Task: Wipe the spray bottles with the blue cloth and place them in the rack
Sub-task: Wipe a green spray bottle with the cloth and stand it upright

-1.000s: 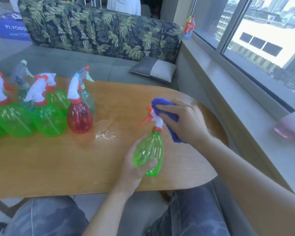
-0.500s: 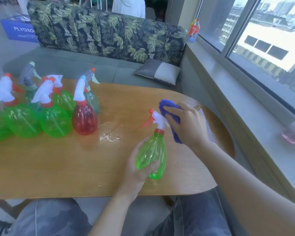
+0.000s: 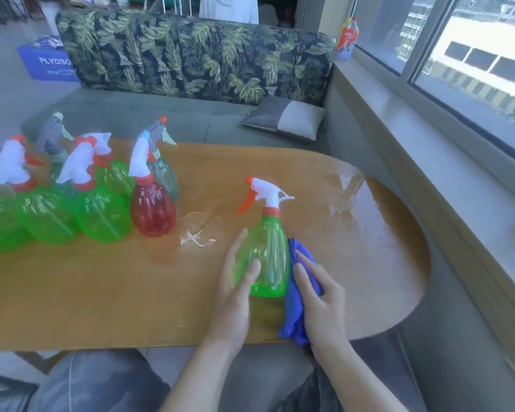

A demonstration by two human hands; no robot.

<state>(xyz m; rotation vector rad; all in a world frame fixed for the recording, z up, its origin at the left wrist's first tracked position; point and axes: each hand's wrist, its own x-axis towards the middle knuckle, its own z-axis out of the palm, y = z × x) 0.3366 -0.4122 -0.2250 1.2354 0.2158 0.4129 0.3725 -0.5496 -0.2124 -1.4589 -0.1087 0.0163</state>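
1. Near the table's point(image 3: 101, 292) front edge, a green spray bottle point(image 3: 265, 257) stands upright, its white trigger head with the orange nozzle pointing left.
2. The left hand point(image 3: 235, 289) wraps the bottle's lower body, thumb across the front.
3. The right hand point(image 3: 321, 304) grips the blue cloth point(image 3: 295, 319) and presses it against the bottle's right side.
4. At the left, more green bottles point(image 3: 101, 215) and a red bottle point(image 3: 152, 209) stand clustered, well apart from the held one.
5. Between them lies a whitish smear point(image 3: 195, 236).
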